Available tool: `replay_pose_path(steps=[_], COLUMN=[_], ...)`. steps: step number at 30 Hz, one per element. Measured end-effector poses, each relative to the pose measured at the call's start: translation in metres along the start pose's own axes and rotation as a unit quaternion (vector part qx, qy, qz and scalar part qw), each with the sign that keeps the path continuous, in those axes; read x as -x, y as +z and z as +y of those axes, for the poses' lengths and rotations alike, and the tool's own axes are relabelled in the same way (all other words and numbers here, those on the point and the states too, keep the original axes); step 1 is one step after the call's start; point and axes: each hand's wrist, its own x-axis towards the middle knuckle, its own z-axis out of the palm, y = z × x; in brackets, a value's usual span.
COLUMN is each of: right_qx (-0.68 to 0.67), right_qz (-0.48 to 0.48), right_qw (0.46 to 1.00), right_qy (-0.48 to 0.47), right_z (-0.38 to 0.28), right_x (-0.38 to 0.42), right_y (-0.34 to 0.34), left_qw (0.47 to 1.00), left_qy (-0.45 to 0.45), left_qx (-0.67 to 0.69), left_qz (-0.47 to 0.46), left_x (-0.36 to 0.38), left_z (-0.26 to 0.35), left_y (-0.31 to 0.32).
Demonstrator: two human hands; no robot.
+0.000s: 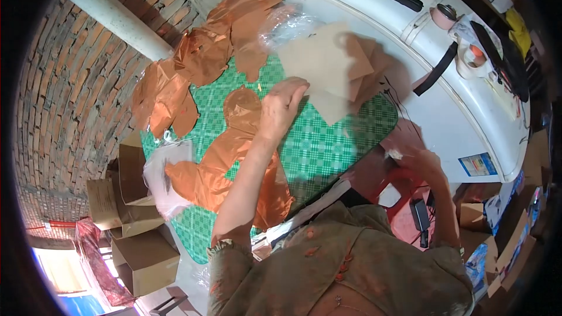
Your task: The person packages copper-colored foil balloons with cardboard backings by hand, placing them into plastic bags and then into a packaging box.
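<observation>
Left hand [283, 107], fingers together, meets brown paper [319, 61]; right hand [413, 161] blurs in shadow. Whether either pinches anything, I cannot tell.

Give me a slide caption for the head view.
The left hand at the edge of brown sheets on a green checked cloth, with shiny coppery pieces lying about.

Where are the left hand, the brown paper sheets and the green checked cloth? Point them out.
Left hand [283, 105]: head view, on the back of the hand.
Brown paper sheets [319, 63]: head view, on the upper face.
Green checked cloth [319, 149]: head view, on a bare part of its surface.
</observation>
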Motion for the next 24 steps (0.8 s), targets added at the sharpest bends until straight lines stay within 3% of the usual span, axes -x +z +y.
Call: replay_pose_path(steps=[2,5,12,17,19,20,22,24], right_qx=[-0.017,-0.216,-0.126,-0.174,-0.154,-0.142,-0.134,-0.132], right_qz=[0.035,0.224,0.433,0.371,0.271,0.219,0.259,0.277], right_qw=[0.999,0.947,0.878,0.905,0.945,0.961,0.95,0.944], right_qy=[-0.008,-0.077,-0.16,-0.116,-0.1,-0.092,-0.112,-0.12], right_z=[-0.011,-0.037,-0.074,-0.07,-0.074,-0.076,-0.078,-0.08], right_x=[-0.004,-0.026,-0.118,-0.215,-0.234,-0.239,-0.235,-0.234], right_y=[-0.001,-0.022,-0.084,-0.089,-0.098,-0.099,-0.097,-0.096], left_qw=[0.999,0.999,0.986,0.978,0.975,0.982,0.989,0.986], left_qy=[0.024,0.02,0.095,0.142,0.164,0.124,0.044,-0.132], left_qx=[-0.038,-0.044,-0.137,-0.154,-0.143,-0.129,-0.1,0.011], left_qz=[0.017,0.018,0.014,0.004,0.035,0.058,0.104,0.103], left_x=[0.0,-0.009,-0.011,-0.012,-0.011,-0.01,-0.008,-0.001], left_z=[-0.001,0.032,0.032,0.058,0.071,0.069,0.062,0.044], left_y=[0.004,-0.002,0.019,0.036,0.034,0.031,0.025,0.029])
